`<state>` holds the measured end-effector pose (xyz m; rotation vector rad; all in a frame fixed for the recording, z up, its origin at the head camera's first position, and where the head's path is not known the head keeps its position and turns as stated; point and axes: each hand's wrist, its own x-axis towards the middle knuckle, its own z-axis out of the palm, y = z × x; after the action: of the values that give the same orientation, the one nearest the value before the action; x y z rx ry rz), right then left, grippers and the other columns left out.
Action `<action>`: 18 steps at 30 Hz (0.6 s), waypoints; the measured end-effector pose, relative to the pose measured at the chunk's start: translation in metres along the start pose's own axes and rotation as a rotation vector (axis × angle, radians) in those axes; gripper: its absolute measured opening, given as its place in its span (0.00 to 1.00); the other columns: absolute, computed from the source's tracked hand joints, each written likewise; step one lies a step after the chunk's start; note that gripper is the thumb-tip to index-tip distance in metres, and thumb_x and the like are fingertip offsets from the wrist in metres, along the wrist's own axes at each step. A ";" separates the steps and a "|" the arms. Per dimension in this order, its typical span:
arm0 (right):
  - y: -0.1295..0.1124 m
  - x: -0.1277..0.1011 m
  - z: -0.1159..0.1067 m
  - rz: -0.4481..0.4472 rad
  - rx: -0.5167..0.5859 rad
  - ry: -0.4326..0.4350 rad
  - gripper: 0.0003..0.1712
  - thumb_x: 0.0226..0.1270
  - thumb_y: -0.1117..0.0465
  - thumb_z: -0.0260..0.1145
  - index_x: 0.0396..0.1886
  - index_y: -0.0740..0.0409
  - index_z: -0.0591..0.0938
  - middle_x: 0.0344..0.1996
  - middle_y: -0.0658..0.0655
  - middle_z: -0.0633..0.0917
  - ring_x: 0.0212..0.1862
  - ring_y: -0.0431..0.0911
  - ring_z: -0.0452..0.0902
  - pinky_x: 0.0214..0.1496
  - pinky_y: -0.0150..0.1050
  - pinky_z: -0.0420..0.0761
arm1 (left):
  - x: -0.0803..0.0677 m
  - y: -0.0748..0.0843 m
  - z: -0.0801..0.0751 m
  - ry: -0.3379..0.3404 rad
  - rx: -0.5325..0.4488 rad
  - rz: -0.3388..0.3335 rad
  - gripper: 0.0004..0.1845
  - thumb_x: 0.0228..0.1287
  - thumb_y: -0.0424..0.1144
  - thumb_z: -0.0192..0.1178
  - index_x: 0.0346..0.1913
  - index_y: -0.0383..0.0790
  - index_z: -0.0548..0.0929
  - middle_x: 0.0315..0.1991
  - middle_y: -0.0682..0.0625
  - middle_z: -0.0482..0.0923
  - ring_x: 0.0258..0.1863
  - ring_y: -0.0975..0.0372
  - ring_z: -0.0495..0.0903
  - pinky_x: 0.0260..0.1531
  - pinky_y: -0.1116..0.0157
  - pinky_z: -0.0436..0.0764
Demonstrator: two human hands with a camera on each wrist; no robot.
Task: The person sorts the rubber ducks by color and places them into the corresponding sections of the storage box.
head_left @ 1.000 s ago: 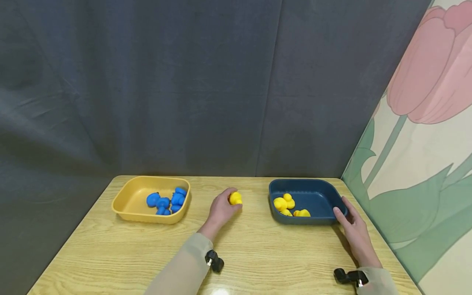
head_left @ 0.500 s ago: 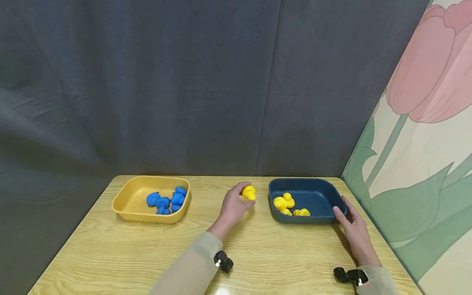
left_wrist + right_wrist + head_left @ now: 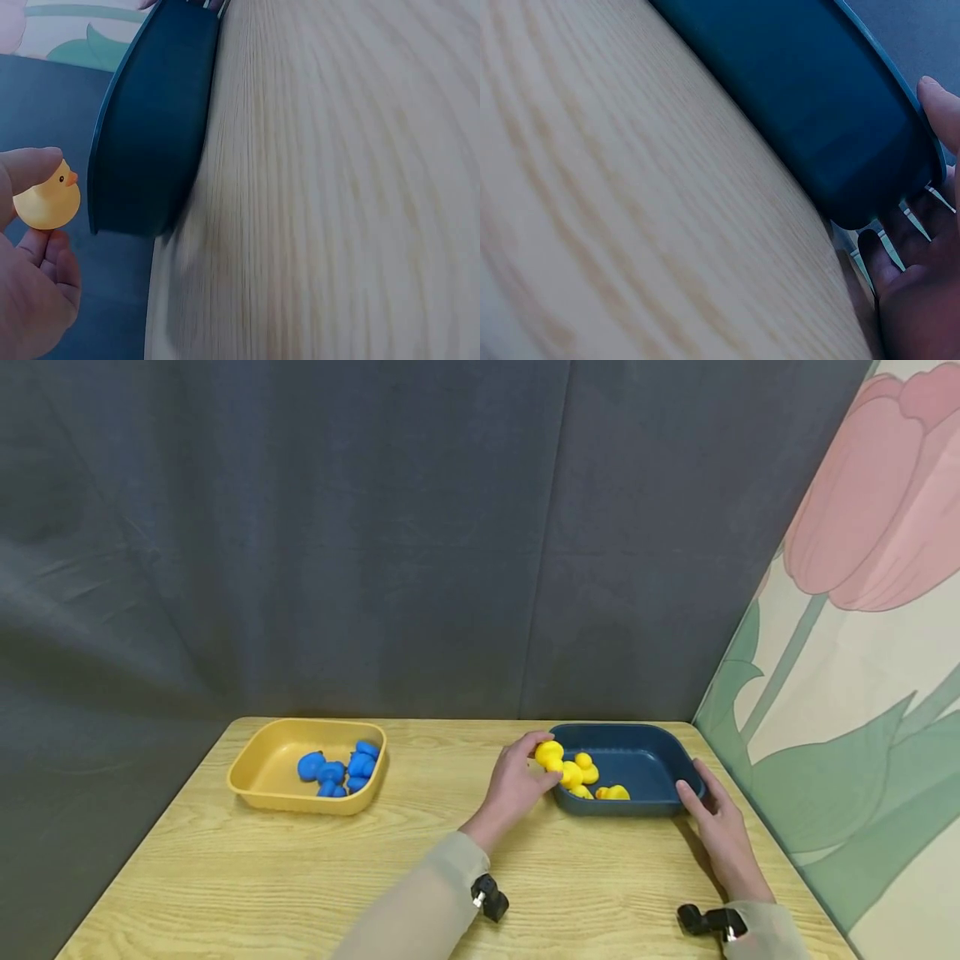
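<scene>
Left hand (image 3: 517, 781) pinching a small yellow duck (image 3: 549, 754) between thumb and fingers (image 3: 30, 166), held over the near-left rim of the dark blue tray (image 3: 660, 806), just above the other yellow ducks (image 3: 581, 774) lying inside at the tray's left end. Seen from the left wrist: duck (image 3: 48, 201) upright, orange beak pointing right toward the tray wall (image 3: 154, 142), thumb on top, fingertips underneath, clear of the tabletop (image 3: 330, 195)

Right hand (image 3: 716, 827) resting against the right near corner of the blue tray, fingers spread and fairly straight along its outer wall, thumb up near the rim. From the right wrist: fingers (image 3: 900, 247) touching the tray's rounded corner (image 3: 840, 112), palm low on the wood; nothing gripped

Yellow tray (image 3: 262, 785) far left on the tabletop (image 3: 247, 877), well apart from both hands, holding a cluster of blue ducks (image 3: 341, 768) bunched toward its right side

Small black camera mounts at both wrists, near edge of the tabletop. Dark grey curtain (image 3: 337, 527) behind, tulip-patterned panel (image 3: 862, 610) along the right
</scene>
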<state>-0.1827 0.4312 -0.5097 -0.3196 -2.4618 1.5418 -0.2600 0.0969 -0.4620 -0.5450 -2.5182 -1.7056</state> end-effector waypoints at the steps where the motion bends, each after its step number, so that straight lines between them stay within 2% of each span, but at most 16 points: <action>1: 0.000 0.000 0.000 -0.002 -0.001 0.000 0.47 0.90 0.43 0.58 0.94 0.47 0.46 0.90 0.63 0.46 0.89 0.64 0.40 0.74 0.17 0.48 | 0.000 0.002 0.003 -0.002 0.003 -0.009 0.31 0.69 0.37 0.79 0.73 0.52 0.83 0.63 0.55 0.83 0.63 0.57 0.78 0.63 0.55 0.82; 4: 0.002 0.000 -0.001 -0.007 -0.003 0.003 0.46 0.90 0.43 0.58 0.94 0.47 0.47 0.90 0.62 0.47 0.88 0.64 0.41 0.64 0.10 0.50 | 0.002 0.005 0.013 -0.002 0.010 -0.019 0.32 0.69 0.39 0.80 0.74 0.54 0.82 0.63 0.54 0.83 0.64 0.55 0.78 0.62 0.56 0.83; 6: 0.002 -0.001 -0.002 -0.010 -0.004 0.005 0.46 0.90 0.44 0.58 0.94 0.47 0.47 0.90 0.63 0.47 0.88 0.64 0.41 0.61 0.08 0.50 | 0.002 0.007 0.019 -0.008 0.011 -0.028 0.33 0.69 0.40 0.80 0.74 0.54 0.81 0.63 0.53 0.83 0.65 0.53 0.78 0.61 0.57 0.84; 11: 0.000 -0.003 -0.001 -0.018 -0.001 0.007 0.46 0.90 0.44 0.59 0.94 0.48 0.48 0.90 0.62 0.47 0.88 0.63 0.41 0.63 0.09 0.50 | 0.001 0.010 0.031 -0.025 0.057 -0.030 0.31 0.69 0.42 0.80 0.72 0.52 0.81 0.64 0.53 0.83 0.65 0.52 0.78 0.58 0.61 0.85; 18: -0.001 -0.004 -0.002 -0.022 -0.004 0.008 0.47 0.89 0.42 0.59 0.94 0.46 0.48 0.90 0.61 0.48 0.88 0.64 0.42 0.66 0.11 0.51 | 0.000 0.011 0.044 -0.022 0.117 -0.005 0.30 0.68 0.43 0.81 0.70 0.53 0.84 0.62 0.57 0.85 0.63 0.56 0.78 0.59 0.59 0.82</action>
<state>-0.1783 0.4311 -0.5086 -0.2980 -2.4549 1.5237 -0.2500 0.1410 -0.4691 -0.5519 -2.6158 -1.5493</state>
